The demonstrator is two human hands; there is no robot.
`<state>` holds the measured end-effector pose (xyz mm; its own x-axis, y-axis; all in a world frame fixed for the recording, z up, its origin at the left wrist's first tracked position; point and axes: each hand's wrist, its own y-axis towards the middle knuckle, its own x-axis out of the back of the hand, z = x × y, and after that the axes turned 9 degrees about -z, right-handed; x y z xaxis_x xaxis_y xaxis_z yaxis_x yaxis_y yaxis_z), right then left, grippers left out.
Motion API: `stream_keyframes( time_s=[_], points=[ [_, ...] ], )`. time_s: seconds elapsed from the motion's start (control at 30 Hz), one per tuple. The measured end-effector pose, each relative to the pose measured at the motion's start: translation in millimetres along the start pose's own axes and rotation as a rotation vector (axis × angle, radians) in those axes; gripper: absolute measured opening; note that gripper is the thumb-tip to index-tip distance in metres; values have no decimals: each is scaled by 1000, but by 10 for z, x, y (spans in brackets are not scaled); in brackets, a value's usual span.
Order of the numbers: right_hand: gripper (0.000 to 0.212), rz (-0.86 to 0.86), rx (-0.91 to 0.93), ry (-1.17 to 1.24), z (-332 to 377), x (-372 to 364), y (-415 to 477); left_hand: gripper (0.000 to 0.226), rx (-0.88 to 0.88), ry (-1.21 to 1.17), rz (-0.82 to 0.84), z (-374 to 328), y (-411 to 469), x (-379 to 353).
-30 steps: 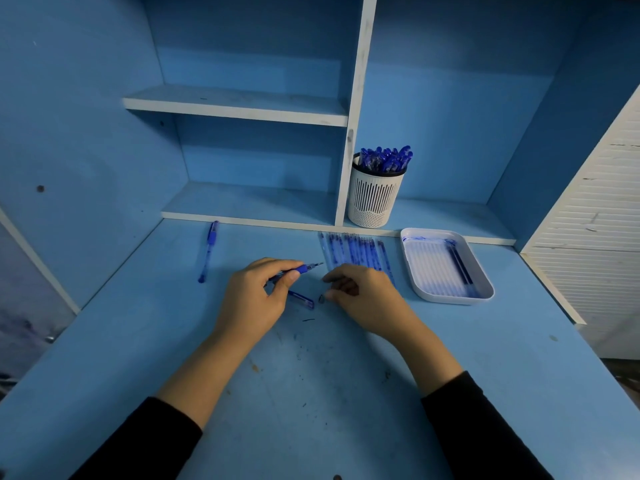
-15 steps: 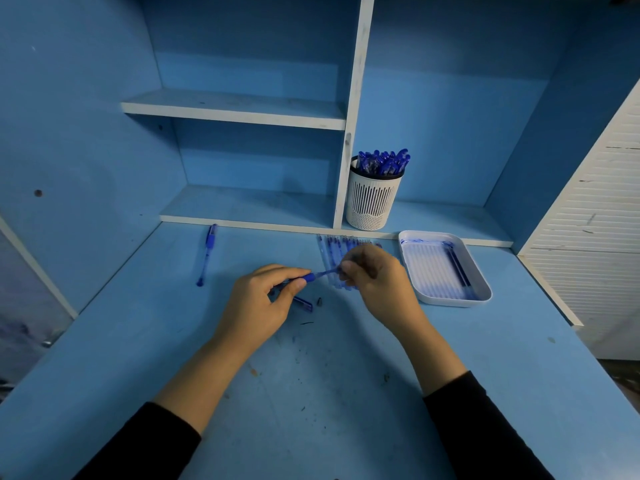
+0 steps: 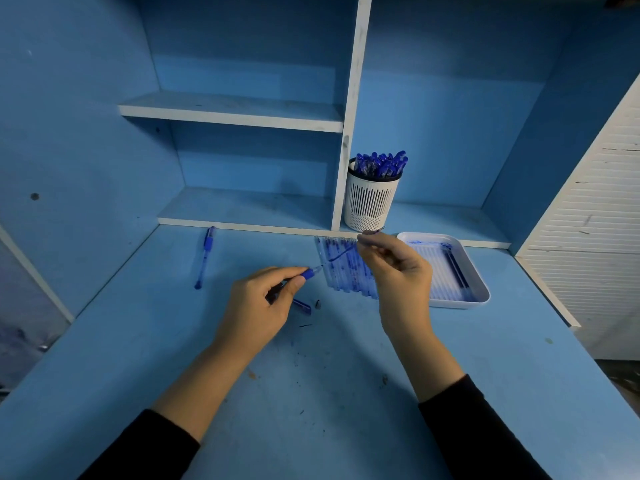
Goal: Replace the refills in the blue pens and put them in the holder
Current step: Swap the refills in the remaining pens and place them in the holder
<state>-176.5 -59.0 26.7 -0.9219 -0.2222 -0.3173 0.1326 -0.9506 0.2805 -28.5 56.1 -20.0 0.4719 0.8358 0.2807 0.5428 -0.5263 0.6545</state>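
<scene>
Holding the barrel: your left hand [image 3: 256, 306] has thumb and fingers curled round a blue pen barrel [image 3: 306, 273], its open end aimed up and to the right.
Right hand: your right hand [image 3: 398, 271] is up off the desk [image 3: 311, 393], thumb and forefinger pinching a thin refill [image 3: 341, 252], the other fingers loosely curled.
Refill: it slants from the barrel's mouth up to your right fingertips, with its tip poking out past them. I can't tell whether its lower end sits inside the barrel.
Loose parts: a blue cap [image 3: 302, 305] and a small dark tip piece [image 3: 317, 304] lie on the desk just beside your left hand.
Refill row [image 3: 346, 271]: flat on the desk under the held refill, just left of the white tray [image 3: 481, 292].
Holder [image 3: 372, 202]: white and slotted, on the low shelf beyond your right hand, packed with blue pens [image 3: 381, 164].
Far left: one capped pen [image 3: 204, 258] lies alone, well apart.
</scene>
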Motion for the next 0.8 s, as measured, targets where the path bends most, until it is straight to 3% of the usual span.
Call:
stream_keyframes(
  time_s=[0.2,0.5,0.6,0.8],
  points=[
    [22,-45,9,-10,-22,-36,-66,23,-42,-13,20,-37,-5,-17],
    [17,-210,-26,133,92,34,263,20,-28,-1,14,-13,10,-20],
    [18,-95,-110,58,43,28,445,22,-67,16,-52,-26,35,-44],
    [18,395,-244,-295,-198,-223,670,24,-79,17,-146,39,185,-86]
  ],
)
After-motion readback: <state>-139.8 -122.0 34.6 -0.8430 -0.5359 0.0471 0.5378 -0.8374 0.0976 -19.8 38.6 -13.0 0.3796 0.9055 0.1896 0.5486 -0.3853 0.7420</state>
